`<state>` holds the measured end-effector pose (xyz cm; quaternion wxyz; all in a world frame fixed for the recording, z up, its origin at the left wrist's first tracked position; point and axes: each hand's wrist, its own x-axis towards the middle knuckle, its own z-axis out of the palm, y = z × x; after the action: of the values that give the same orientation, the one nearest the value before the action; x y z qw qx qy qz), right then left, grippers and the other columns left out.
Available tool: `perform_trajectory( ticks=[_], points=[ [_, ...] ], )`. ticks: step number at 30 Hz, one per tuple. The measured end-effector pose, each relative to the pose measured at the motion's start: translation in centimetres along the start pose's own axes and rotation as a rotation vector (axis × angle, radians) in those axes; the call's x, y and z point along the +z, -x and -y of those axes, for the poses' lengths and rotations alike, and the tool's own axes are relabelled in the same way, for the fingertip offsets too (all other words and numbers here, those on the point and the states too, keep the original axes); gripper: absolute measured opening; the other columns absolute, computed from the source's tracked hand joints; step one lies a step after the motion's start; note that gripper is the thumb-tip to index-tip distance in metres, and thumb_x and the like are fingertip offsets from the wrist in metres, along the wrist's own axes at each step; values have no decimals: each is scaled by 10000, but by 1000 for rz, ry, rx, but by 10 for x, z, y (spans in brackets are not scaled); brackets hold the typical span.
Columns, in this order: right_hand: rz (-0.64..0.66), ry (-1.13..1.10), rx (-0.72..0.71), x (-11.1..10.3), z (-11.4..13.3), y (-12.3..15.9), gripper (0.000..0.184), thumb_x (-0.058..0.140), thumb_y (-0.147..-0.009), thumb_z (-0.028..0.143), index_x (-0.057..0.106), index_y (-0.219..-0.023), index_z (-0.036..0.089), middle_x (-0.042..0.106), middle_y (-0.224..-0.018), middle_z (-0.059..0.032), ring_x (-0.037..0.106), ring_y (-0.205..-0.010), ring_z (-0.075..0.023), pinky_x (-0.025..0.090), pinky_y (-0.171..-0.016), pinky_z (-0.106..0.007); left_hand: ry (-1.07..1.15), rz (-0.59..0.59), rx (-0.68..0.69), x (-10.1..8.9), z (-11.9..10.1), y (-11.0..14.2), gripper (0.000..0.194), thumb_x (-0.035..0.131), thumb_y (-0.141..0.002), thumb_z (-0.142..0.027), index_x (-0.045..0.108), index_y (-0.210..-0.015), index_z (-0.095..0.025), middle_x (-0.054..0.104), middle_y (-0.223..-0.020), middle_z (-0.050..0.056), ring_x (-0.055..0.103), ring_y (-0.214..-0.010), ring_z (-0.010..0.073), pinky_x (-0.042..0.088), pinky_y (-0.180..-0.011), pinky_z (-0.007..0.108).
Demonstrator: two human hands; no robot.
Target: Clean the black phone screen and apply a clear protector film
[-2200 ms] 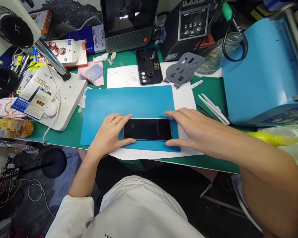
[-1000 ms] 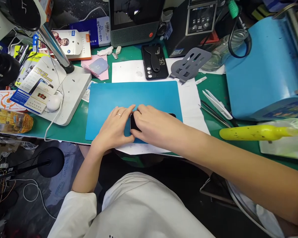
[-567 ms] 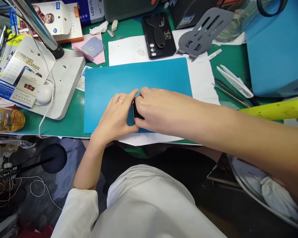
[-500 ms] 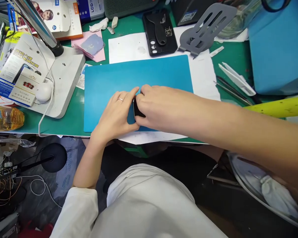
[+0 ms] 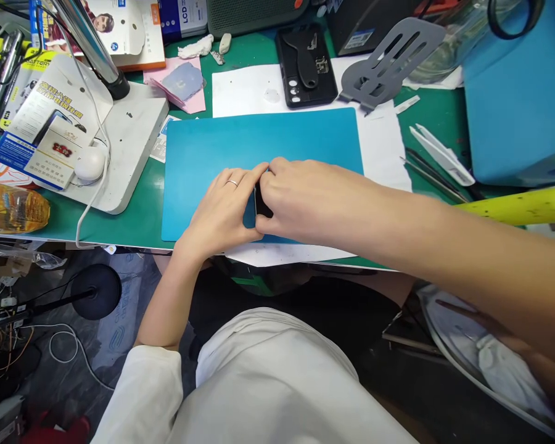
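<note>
To the L we've a white stand base (image 5: 141,117). Next, our L hand (image 5: 224,206), thumb & index spread in a wide C at the L end of the blk phone (image 5: 261,206). It's on the blue mat (image 5: 268,137), mostly hidden under our R hand (image 5: 298,194), fingers curled; can't tell if gripping. Behind: blk case (image 5: 322,80), grey slotted holder (image 5: 377,77). Further R, white tweezers (image 5: 444,155).

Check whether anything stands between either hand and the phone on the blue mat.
Nothing visible does: the right hand lies over the phone, and only blue mat shows between the phone's exposed end and the left hand.
</note>
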<state>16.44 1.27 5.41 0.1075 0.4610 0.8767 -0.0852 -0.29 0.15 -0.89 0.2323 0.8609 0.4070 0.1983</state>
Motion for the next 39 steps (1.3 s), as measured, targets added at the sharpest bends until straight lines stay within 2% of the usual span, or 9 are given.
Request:
perform_trajectory(
  ticks=[3, 9, 15, 19, 24, 29, 35, 39],
  points=[
    [30, 1, 28, 0, 1, -2, 277, 585, -876, 365, 731, -925, 135, 703, -923, -160, 625, -714, -246, 374, -614, -352, 4, -2, -4, 0, 0, 0, 809, 694, -835, -288, 385, -1580, -231, 623, -1342, 103, 544, -1272, 336, 414, -1136, 488],
    [-40, 63, -42, 7, -6, -3, 302, 561, -892, 385, 727, -933, 136, 700, -874, -144, 578, -658, -212, 338, -568, -337, 10, -6, 9, 1, 2, 0, 785, 671, -875, -293, 374, -1598, -230, 626, -1295, 105, 539, -1241, 331, 423, -1120, 479],
    [14, 55, -57, 3, -5, -4, 288, 561, -883, 354, 726, -947, 127, 697, -886, -153, 622, -780, -261, 364, -598, -340, 1, -10, 22, 2, 3, 0, 748, 645, -900, -285, 381, -1593, -188, 618, -1288, 125, 531, -1230, 337, 424, -1118, 488],
    [-2, 30, -63, 4, -4, -4, 294, 561, -897, 370, 718, -960, 130, 690, -891, -157, 620, -807, -278, 379, -622, -351, 7, -4, 23, 2, 3, 1, 746, 630, -917, -275, 358, -1608, -214, 613, -1301, 120, 527, -1242, 339, 429, -1115, 494],
    [47, 34, 5, 5, -2, -4, 283, 593, -877, 356, 716, -990, 127, 687, -952, -169, 611, -779, -268, 379, -629, -357, 14, -7, 14, 2, 3, 2, 739, 620, -919, -254, 357, -1609, -220, 607, -1304, 120, 514, -1257, 343, 431, -1113, 497],
    [44, 42, -36, 2, -2, -6, 275, 597, -879, 342, 712, -1010, 130, 682, -938, -160, 599, -790, -260, 385, -621, -344, 30, 3, 22, 2, 3, 1, 731, 617, -914, -247, 373, -1600, -191, 617, -1262, 123, 517, -1227, 340, 407, -1126, 492],
    [114, 63, 33, -5, 5, -4, 285, 579, -882, 290, 708, -1049, 99, 675, -980, -175, 611, -794, -272, 401, -631, -357, 51, 7, 17, 2, 4, 1, 741, 609, -925, -269, 348, -1615, -206, 610, -1272, 120, 508, -1224, 337, 393, -1124, 489],
    [101, 51, 14, -5, 5, -3, 246, 584, -878, 281, 718, -988, 107, 668, -944, -176, 603, -763, -272, 400, -635, -373, 47, 21, 25, 0, 3, 1, 719, 591, -956, -308, 335, -1623, -229, 605, -1263, 115, 507, -1209, 337, 391, -1119, 500]
  ],
)
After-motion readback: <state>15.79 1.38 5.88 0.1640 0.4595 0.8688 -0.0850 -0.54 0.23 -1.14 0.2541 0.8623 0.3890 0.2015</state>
